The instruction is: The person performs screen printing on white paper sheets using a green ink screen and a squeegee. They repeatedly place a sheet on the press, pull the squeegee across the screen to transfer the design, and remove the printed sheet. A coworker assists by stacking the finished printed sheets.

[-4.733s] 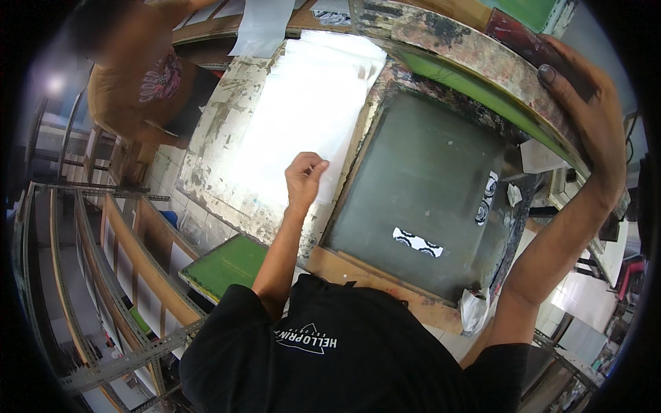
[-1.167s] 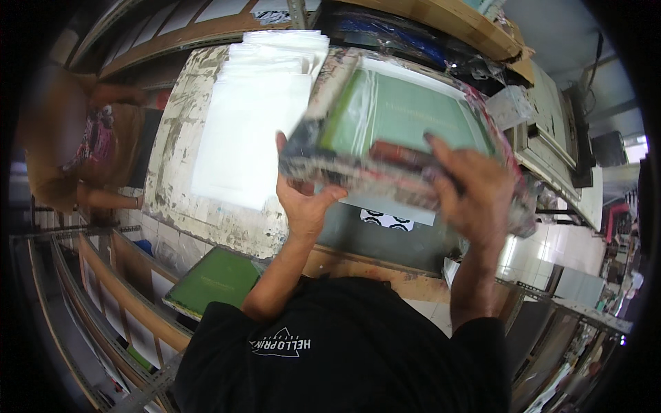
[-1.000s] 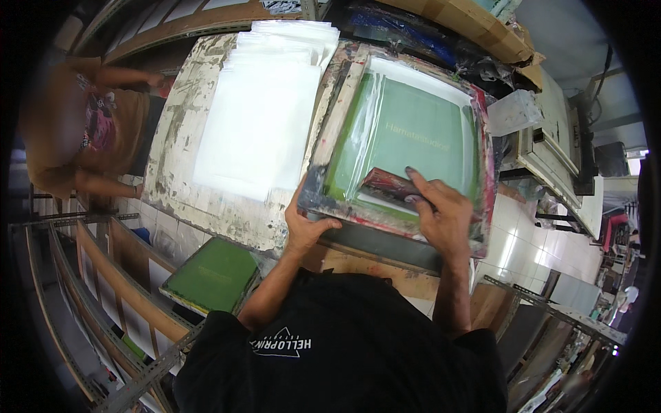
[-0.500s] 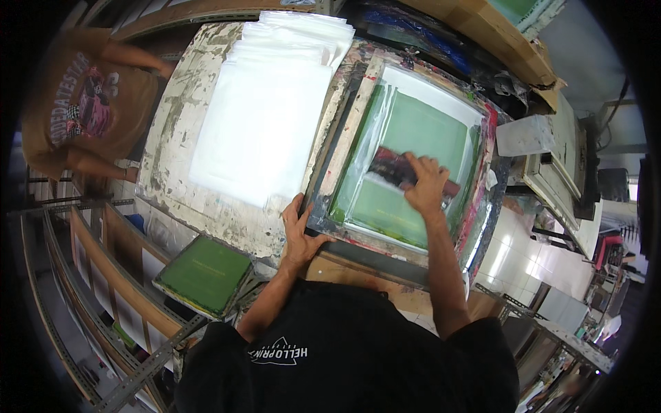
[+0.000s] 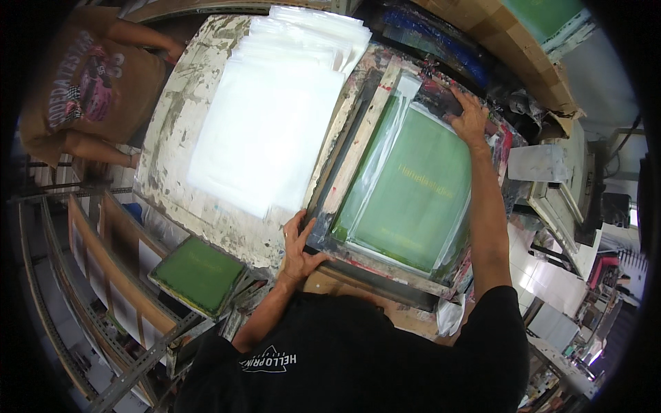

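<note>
A screen-printing frame [image 5: 361, 148] with wooden rails lies on the table, its mesh [image 5: 406, 206] green with faint yellow lettering and a white ink-smeared border. At the mesh's far end my right hand [image 5: 472, 120] is closed on a dark, red-stained squeegee [image 5: 439, 98], partly hidden by the fingers. Down at the frame's near left corner rests my left hand [image 5: 299, 249], thumb and fingers spread against the edge, holding nothing. Left of the frame a pile of white translucent sheets [image 5: 265, 138] covers part of the table.
The paint-worn table [image 5: 165, 155] extends left, where another person [image 5: 103, 89] stands. Below it are a second green screen [image 5: 198, 275] and a rack [image 5: 124, 275] of boards. A cardboard box [image 5: 502, 48] lies beyond the frame; a translucent tub [image 5: 537, 163] stands at its right.
My right hand has carried the squeegee from mid-mesh to the far end, uncovering the mesh's middle. My left hand stays at the frame's corner. The view has shifted slightly.
</note>
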A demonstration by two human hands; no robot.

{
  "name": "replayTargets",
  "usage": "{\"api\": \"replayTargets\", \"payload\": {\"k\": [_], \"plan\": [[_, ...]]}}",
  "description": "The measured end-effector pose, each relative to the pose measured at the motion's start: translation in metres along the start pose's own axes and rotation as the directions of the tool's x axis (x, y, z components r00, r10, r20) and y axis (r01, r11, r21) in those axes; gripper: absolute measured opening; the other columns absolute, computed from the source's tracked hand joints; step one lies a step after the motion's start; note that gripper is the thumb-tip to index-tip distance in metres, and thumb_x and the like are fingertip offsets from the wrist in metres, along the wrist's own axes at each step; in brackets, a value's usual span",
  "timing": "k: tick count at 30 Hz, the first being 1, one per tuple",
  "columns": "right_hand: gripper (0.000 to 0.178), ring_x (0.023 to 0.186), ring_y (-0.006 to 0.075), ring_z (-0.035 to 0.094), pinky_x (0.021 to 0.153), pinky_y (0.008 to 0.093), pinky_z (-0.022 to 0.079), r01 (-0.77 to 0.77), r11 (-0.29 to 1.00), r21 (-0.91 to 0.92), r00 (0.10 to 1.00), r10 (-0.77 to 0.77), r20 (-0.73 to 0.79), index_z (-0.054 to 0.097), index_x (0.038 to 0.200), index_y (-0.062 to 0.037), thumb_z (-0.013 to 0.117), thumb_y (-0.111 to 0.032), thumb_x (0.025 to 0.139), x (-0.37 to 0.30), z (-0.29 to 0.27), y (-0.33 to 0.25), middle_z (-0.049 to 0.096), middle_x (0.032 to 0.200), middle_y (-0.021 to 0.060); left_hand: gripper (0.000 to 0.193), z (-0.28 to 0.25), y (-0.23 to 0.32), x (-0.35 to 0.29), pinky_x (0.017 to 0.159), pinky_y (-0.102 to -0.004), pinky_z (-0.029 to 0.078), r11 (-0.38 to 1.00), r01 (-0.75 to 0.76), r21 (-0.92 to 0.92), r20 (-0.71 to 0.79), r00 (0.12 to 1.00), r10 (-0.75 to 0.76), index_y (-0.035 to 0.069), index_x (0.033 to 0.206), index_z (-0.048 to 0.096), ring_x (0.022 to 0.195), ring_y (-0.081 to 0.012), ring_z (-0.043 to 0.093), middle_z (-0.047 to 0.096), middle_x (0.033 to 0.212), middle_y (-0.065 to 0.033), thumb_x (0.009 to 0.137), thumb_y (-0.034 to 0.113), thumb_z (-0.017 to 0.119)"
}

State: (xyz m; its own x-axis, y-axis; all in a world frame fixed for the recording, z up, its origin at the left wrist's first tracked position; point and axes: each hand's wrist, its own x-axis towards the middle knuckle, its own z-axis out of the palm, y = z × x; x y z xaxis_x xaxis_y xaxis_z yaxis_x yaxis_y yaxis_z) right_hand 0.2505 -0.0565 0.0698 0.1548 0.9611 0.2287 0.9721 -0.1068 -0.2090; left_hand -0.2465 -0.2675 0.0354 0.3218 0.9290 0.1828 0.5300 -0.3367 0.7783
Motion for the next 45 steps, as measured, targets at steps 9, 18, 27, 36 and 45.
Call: {"api": "replayTargets", "payload": {"k": [9,18,27,36,45], "plan": [[0.061,0.116,0.0333,0.066,0.100,0.0498,0.048,0.175,0.980,0.089,0.974,-0.159,-0.164,0.067,0.137,-0.0259,0.076,-0.012,0.078,-0.007,-0.004,0.013,0.074,0.122,0.0127,0.108,0.002,-0.005,-0.001,0.106,-0.0471,0.039,0.999,-0.005,-0.032,0.007,1.000,0.005,-0.003,0.140,0.058,0.126,-0.0378,0.049,0.058,0.133,-0.0210,0.049,0.040,0.098],[0.054,0.075,0.0317,0.068,0.066,0.0464,0.052,0.192,0.979,0.061,0.963,-0.176,-0.204,0.071,0.128,-0.0243,0.070,-0.006,0.077,-0.099,-0.027,-0.049,0.068,0.082,0.0099,0.103,0.003,0.004,-0.001,0.102,-0.0451,0.041,0.986,-0.090,-0.141,-0.112,0.991,0.074,-0.006,0.137,0.059,0.112,-0.0366,0.055,0.064,0.119,-0.0195,0.053,0.038,0.098],[0.053,0.066,0.0296,0.061,0.062,0.0429,0.046,0.034,0.987,0.155,0.999,-0.037,0.015,0.071,0.126,-0.0234,0.072,-0.012,0.075,-0.258,-0.176,-0.203,0.060,0.077,0.0077,0.092,-0.018,0.054,0.026,0.099,-0.0435,0.043,0.940,-0.212,-0.267,-0.298,0.946,0.129,-0.010,0.133,0.060,0.112,-0.0325,0.056,0.065,0.119,-0.0183,0.060,0.033,0.098],[0.062,0.073,0.0291,0.071,0.072,0.0390,0.056,0.223,0.973,0.052,0.943,-0.202,-0.264,0.075,0.121,-0.0073,0.085,-0.026,0.063,-0.172,-0.314,-0.193,0.072,0.083,0.0143,0.068,0.019,0.116,0.153,0.111,-0.0415,0.040,0.493,-0.487,-0.721,-0.589,0.805,-0.066,-0.009,0.140,0.043,0.127,-0.0271,0.051,0.048,0.140,-0.0153,0.093,0.027,0.077],[0.051,0.098,0.0216,0.074,0.091,0.0333,0.055,0.199,0.975,0.099,0.957,-0.172,-0.234,0.074,0.123,-0.0045,0.086,-0.031,0.080,-0.073,-0.364,-0.168,0.077,0.106,0.0168,0.035,0.157,0.033,0.316,0.097,-0.0505,0.048,0.950,-0.033,0.309,-0.072,0.996,0.058,0.012,0.120,0.070,0.115,-0.0402,0.060,0.066,0.120,-0.0163,0.089,0.027,0.077]]}}
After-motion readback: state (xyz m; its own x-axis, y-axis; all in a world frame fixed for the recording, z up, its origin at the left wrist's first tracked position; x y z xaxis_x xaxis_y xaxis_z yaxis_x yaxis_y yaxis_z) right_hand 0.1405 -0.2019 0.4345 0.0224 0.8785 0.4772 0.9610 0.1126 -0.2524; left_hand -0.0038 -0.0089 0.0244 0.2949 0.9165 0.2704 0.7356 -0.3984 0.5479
